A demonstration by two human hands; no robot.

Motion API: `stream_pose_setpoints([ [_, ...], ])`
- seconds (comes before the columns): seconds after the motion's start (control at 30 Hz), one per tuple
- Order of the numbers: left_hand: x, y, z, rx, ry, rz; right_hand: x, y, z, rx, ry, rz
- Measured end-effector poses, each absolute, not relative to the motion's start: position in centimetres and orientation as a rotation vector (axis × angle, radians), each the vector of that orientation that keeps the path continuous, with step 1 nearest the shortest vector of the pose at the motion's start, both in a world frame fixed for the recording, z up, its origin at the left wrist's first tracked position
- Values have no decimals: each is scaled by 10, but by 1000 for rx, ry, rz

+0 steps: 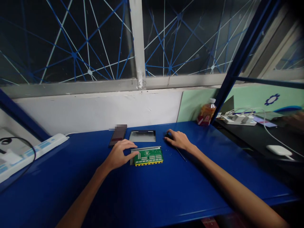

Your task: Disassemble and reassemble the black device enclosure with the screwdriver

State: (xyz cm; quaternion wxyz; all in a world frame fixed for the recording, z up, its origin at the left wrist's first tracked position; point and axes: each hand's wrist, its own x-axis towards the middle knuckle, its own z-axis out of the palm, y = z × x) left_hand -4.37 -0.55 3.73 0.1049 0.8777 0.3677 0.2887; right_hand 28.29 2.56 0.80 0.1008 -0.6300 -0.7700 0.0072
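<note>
A blue table [152, 193] carries a circuit board [152, 155], tray [142, 136] and bottle [207, 113].

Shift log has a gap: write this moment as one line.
left hand: at left end of green circuit board; right hand: on dark tool; beyond board: metal panel

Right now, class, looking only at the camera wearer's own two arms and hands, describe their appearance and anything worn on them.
The left hand and right hand are bare, without gloves. Both forearms look slender, with no sleeve in view. I see no watch or bracelet; any small ring or marking would be hard to make out.
</note>
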Motion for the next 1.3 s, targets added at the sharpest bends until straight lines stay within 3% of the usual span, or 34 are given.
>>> stream_pose_setpoints([
  [0.57, -35, -17, 35, 2703, 1125, 478, 293, 24, 14, -1846, -2289, -87],
  [1.07, -26, -19, 23, 2597, 1170, 699, 289, 7, 36, -1660, -2294, -304],
  [1.3, -23, -22, 31, 2586, 1103, 834, 293, 11, 28, -1798, -2355, -197],
])
